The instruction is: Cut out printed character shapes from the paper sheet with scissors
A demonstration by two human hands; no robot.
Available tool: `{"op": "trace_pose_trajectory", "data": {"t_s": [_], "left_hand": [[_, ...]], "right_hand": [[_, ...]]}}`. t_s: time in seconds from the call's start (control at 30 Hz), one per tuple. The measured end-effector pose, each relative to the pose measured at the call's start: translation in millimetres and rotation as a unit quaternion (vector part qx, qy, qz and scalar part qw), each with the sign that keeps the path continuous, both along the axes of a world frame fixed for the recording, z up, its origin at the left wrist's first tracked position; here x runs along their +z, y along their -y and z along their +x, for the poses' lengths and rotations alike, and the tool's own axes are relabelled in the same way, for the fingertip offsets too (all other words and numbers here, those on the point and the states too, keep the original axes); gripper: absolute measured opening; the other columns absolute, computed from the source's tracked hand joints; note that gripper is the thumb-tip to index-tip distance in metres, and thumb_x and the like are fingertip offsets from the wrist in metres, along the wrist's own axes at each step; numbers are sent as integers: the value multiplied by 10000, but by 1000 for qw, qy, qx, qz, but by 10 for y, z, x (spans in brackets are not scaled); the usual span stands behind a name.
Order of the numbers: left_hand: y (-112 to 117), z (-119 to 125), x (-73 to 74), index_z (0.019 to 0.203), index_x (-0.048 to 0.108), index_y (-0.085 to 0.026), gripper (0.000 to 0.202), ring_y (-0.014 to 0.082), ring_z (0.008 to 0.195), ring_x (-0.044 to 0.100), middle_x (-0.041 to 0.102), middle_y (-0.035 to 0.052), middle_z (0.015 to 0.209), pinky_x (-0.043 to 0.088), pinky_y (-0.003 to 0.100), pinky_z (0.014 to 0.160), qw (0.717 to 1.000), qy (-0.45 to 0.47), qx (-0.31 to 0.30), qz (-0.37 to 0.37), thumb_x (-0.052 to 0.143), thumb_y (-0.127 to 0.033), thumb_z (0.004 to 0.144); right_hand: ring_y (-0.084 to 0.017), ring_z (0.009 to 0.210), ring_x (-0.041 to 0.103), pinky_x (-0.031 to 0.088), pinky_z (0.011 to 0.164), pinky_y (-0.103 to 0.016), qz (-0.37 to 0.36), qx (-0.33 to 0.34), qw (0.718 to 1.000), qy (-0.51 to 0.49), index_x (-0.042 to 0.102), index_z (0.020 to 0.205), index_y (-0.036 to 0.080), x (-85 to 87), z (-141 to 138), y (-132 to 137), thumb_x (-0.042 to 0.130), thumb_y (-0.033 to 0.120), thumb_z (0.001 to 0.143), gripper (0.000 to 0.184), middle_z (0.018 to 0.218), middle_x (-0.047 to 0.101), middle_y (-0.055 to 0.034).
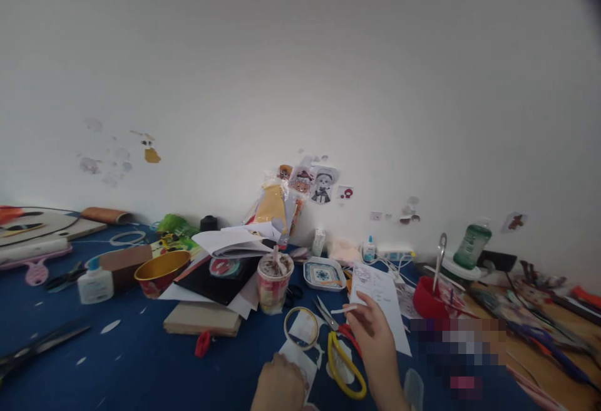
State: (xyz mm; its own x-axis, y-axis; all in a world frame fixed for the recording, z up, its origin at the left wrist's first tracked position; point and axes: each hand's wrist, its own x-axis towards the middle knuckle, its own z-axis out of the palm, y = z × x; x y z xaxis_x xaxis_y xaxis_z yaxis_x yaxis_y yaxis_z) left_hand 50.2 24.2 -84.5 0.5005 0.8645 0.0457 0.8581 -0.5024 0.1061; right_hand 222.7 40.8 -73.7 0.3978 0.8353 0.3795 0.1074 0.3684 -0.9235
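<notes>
My right hand (375,332) pinches a thin white paper strip (344,309) between thumb and fingertips. Its other fingers are bent above the table. Low in the middle, my left hand (279,384) is curled with its back toward me, on or against a white paper piece with a drawing (303,364). What its fingers grip is hidden. Between the hands lie scissors with yellow and red handles (334,354), blades partly apart and pointing away. A ring-shaped tape roll (286,329) sits just beyond my left hand. A printed sheet (392,320) lies behind my right hand.
On the blue tabletop (154,373) stand a drink cup (273,292), a patterned square dish (312,280), a golden bowl (162,273) and a white glue bottle (96,286). Dark scissors (37,348) lie at left. A red container (429,301) is at right, near a blurred patch.
</notes>
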Motion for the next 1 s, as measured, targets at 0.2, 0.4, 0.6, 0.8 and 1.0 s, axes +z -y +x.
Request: {"op": "trace_pose_trajectory", "data": {"t_s": [0.2,0.4,0.6,0.8,1.0], "left_hand": [[-100,-12,-452,870,695,-74,299,377,912,614,675,256,919,473,439,640,993,80,-1,82,461,-57,684],[-73,-149,3,703,628,-105,223,275,641,644,664,162,673,433,334,566,994,106,25,22,416,-42,724],[-218,-342,468,668,422,-198,226,160,432,590,509,-23,537,391,234,429,900,410,78,-129,298,-265,846],[-277,-77,146,839,356,-220,330,182,509,639,612,-15,676,481,286,492,684,653,37,-323,488,-493,707],[-155,22,122,977,356,-193,473,198,647,658,654,66,852,492,298,547,637,684,6,-356,576,-461,655]], "right_hand": [[-215,760,655,532,724,-341,-17,-12,1000,-14,580,927,183,35,-65,30,672,337,608,366,777,694,-54],[-194,761,648,508,732,-312,-28,26,998,-59,583,929,189,50,-59,43,704,295,616,352,767,703,-35],[-166,679,633,487,644,-264,9,148,979,-139,605,971,223,23,-157,102,749,304,617,391,690,691,5],[-175,858,627,464,742,-261,20,218,968,-120,598,1009,272,-116,-245,73,774,307,611,437,873,721,-14],[-163,819,626,448,754,-261,9,169,983,-72,517,1067,252,-157,-223,39,687,243,690,414,810,712,2]]}}
